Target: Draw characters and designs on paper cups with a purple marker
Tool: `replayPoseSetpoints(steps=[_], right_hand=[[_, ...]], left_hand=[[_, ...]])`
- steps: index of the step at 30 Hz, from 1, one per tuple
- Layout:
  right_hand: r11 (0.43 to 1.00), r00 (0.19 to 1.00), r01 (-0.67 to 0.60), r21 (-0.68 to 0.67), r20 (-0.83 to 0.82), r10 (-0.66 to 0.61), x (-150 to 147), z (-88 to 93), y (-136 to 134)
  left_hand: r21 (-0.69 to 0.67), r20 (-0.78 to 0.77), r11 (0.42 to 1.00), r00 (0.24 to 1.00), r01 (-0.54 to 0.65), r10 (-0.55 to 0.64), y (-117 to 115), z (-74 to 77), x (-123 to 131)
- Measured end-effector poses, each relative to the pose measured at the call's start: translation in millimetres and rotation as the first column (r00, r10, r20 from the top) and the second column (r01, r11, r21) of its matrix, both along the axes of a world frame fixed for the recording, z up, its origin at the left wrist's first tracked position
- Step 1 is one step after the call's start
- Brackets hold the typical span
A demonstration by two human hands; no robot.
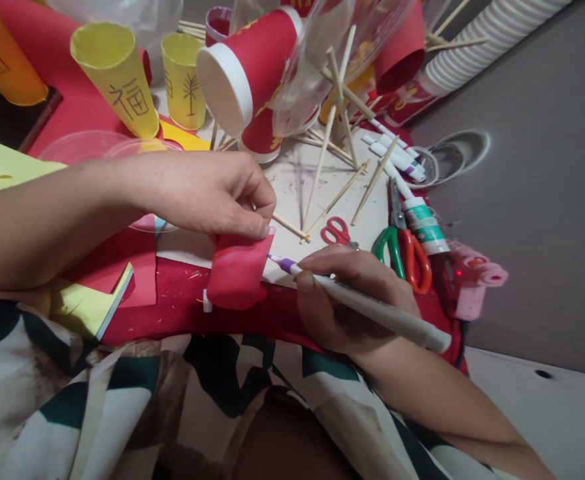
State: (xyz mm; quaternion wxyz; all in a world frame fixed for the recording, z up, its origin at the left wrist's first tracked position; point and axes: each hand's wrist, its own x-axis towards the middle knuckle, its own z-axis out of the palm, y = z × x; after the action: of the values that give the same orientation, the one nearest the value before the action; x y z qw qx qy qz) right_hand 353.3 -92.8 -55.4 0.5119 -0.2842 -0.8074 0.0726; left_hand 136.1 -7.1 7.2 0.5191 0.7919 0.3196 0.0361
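My left hand is closed on the upper edge of a rolled red paper tube, thumb on its outside. The tube tilts over the front edge of the white board. My right hand grips a white marker with a purple collar, its tip pointing left at the tube's right side. Whether the tip touches the paper I cannot tell. Faint purple marks show on the tube. Small red-handled scissors lie just beyond my right hand.
Yellow paper tubes with drawn characters stand at the back left. Red paper cups and wooden sticks crowd the back. On the right are green-and-orange-handled scissors, a glue bottle and a pink glue gun.
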Motion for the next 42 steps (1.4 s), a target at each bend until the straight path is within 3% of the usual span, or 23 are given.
replayPoseSetpoints(steps=[8, 15, 18, 24, 27, 32, 42], right_hand=[[0.997, 0.997, -0.066, -0.043, -0.050, 0.064, -1.4, -5.0, -2.0], [0.973, 0.989, -0.140, -0.184, 0.019, 0.146, 2.5, 0.2, -5.7], [0.974, 0.989, -0.148, -0.172, -0.012, 0.148, 5.6, 4.6, -5.4], [0.993, 0.999, -0.043, -0.114, 0.008, 0.044, 9.4, 6.8, -4.2], [0.993, 0.994, -0.083, -0.078, -0.073, 0.078, 4.9, 2.5, -2.4], [0.980, 0.987, -0.158, -0.125, -0.021, 0.157, -0.6, 0.5, -2.4], [0.983, 0.989, -0.148, -0.109, 0.005, 0.150, -3.6, 2.1, -5.1]], left_hand=[[-0.034, -0.012, 0.999, 1.000, 0.001, -0.001, 0.5, 1.9, 0.1], [-0.018, -0.048, 1.000, 0.999, 0.002, -0.003, -0.4, 8.1, -0.9], [-0.035, 0.002, 0.999, 1.000, 0.005, -0.005, 4.9, 3.5, -2.9], [-0.150, 0.025, 0.989, 1.000, -0.007, 0.011, 14.7, -4.1, -6.0], [-0.173, 0.012, 0.984, 0.999, -0.030, 0.033, 15.0, -5.5, -4.7], [-0.170, 0.004, 0.985, 1.000, -0.029, 0.030, 13.1, -5.7, -2.8], [-0.154, 0.026, 0.988, 0.999, -0.019, 0.024, 11.3, -6.9, -4.0]])
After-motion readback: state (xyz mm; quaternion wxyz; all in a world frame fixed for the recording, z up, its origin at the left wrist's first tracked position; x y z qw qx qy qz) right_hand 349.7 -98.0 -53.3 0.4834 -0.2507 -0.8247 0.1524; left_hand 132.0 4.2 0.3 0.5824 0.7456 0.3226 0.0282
